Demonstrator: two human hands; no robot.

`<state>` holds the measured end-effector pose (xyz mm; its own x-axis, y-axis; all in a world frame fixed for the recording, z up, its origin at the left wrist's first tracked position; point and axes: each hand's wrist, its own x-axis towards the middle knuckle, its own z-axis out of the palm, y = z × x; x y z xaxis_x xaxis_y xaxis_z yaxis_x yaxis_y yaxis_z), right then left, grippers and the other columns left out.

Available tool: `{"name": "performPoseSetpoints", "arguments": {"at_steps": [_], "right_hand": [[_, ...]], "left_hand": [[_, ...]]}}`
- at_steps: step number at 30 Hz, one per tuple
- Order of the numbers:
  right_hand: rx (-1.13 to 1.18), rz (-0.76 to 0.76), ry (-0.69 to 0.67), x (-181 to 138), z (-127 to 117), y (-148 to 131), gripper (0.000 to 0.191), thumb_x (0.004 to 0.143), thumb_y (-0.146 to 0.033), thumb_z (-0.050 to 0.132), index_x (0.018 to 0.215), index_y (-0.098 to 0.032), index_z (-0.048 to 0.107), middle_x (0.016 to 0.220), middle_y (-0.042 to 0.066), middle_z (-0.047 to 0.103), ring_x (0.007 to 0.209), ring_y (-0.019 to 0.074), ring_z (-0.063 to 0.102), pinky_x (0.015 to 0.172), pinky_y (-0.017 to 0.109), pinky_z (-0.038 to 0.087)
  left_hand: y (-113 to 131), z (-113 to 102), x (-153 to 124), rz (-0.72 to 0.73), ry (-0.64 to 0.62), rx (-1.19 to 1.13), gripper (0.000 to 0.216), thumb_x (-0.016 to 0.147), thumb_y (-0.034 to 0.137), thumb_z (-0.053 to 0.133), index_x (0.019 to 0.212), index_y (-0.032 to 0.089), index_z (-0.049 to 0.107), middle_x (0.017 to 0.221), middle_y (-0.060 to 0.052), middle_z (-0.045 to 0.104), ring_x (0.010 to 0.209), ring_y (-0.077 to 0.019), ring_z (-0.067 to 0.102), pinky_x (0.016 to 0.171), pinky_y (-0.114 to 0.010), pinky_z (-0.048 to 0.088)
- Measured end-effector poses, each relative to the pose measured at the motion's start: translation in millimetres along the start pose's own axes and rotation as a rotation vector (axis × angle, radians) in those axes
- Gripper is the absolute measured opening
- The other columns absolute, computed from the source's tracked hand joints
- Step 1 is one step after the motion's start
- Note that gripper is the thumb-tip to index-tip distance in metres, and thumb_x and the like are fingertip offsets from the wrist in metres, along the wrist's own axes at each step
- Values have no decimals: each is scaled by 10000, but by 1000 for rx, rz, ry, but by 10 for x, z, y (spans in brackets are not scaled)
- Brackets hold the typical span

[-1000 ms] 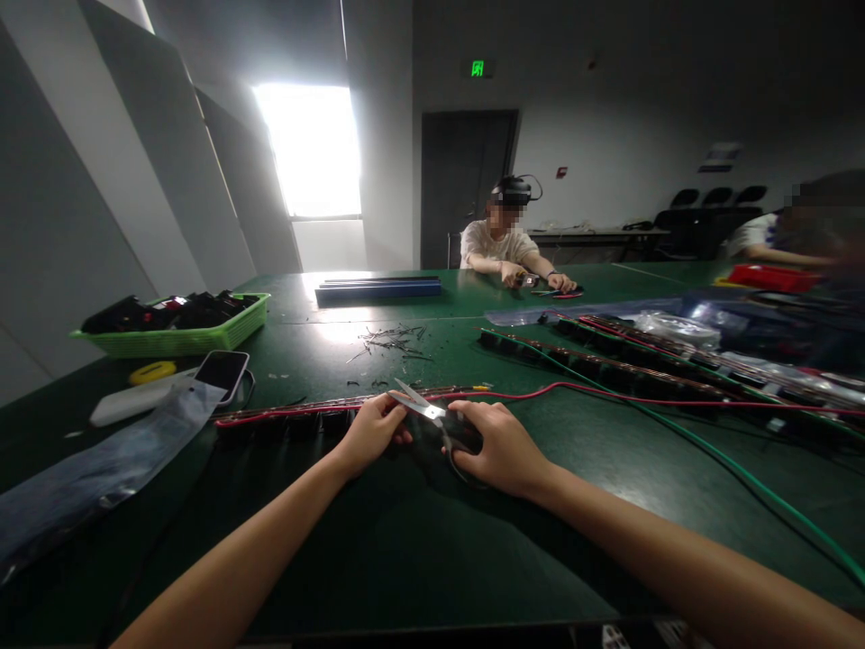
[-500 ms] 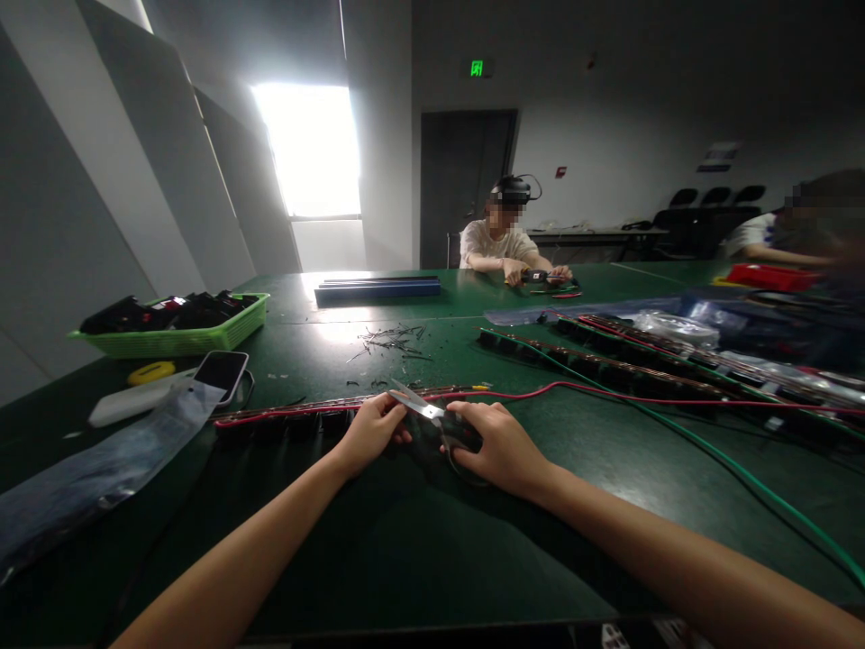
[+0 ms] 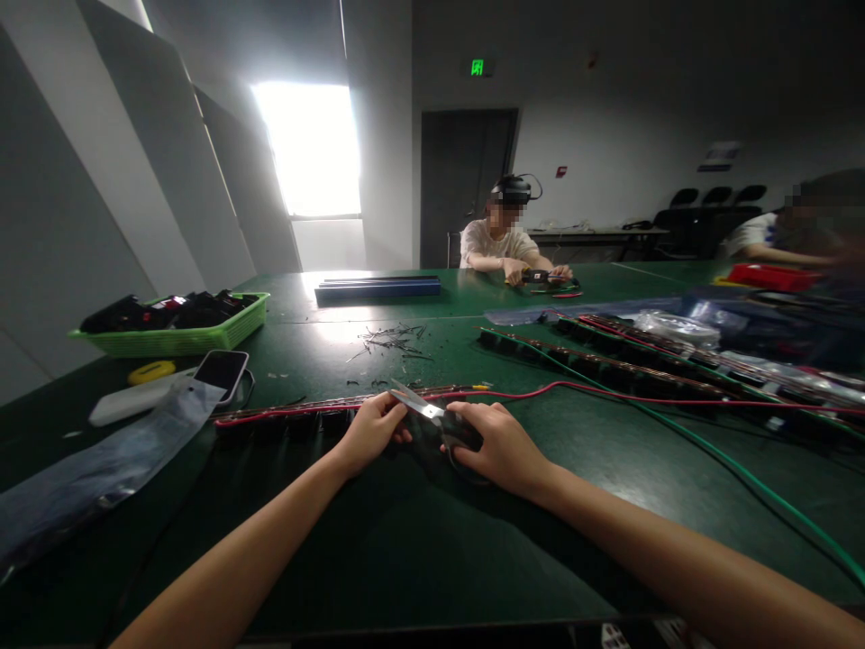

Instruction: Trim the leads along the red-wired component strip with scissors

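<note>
My right hand (image 3: 504,443) grips a pair of scissors (image 3: 427,410) by the dark handles, and the blades point left. The blade tips reach the thumb and index finger of my left hand (image 3: 373,427). Those fingers are pinched together beside a black strip (image 3: 284,421) with copper-coloured wires along its top; what they hold, if anything, is hidden. A red wire (image 3: 527,394) runs along the strip, passes behind the scissors and goes off to the right. Near the scissors, a yellow end (image 3: 482,388) shows on the strip's wiring.
Cut black bits (image 3: 392,341) lie scattered beyond my hands. At left are a green basket (image 3: 230,326) of black parts, a phone (image 3: 223,374) and a plastic bag (image 3: 135,451). More wired strips (image 3: 601,370) and a green wire (image 3: 716,451) lie right. A co-worker (image 3: 496,242) sits opposite.
</note>
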<state>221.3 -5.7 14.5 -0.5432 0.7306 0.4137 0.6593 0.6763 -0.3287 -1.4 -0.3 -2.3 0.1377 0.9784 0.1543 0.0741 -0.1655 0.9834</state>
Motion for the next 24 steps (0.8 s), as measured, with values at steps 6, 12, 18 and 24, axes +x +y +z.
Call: {"name": "performPoseSetpoints", "arguments": {"at_steps": [6, 12, 18, 24], "right_hand": [[5, 2, 6, -4, 2, 2, 461, 720, -272, 660, 1171, -210, 584, 1154, 75, 666, 975, 228, 620, 891, 375, 394], [2, 3, 6, -2, 3, 4, 459, 716, -285, 662, 1164, -218, 590, 1123, 68, 674, 945, 222, 622, 871, 367, 400], [-16, 20, -18, 3, 8, 6, 456, 726, -289, 671, 1167, -215, 581, 1066, 64, 684, 918, 221, 615, 850, 359, 401], [-18, 37, 10, 0, 14, -5, 514, 715, -274, 674, 1208, -218, 540, 1084, 62, 674, 922, 219, 607, 850, 352, 400]], "left_hand": [[6, 1, -4, -5, 4, 6, 243, 832, 349, 559, 902, 124, 618, 599, 8, 616, 505, -108, 613, 458, -184, 448], [15, 1, -10, -1, 2, -5, 245, 828, 349, 567, 910, 125, 621, 608, 6, 618, 512, -112, 619, 461, -187, 451], [-3, -4, 0, 7, -2, 6, 240, 833, 345, 559, 902, 123, 619, 623, 5, 618, 510, -107, 615, 457, -184, 451], [-11, -6, 5, 0, 2, -17, 248, 817, 353, 580, 898, 122, 620, 632, 1, 622, 507, -105, 614, 457, -180, 446]]}}
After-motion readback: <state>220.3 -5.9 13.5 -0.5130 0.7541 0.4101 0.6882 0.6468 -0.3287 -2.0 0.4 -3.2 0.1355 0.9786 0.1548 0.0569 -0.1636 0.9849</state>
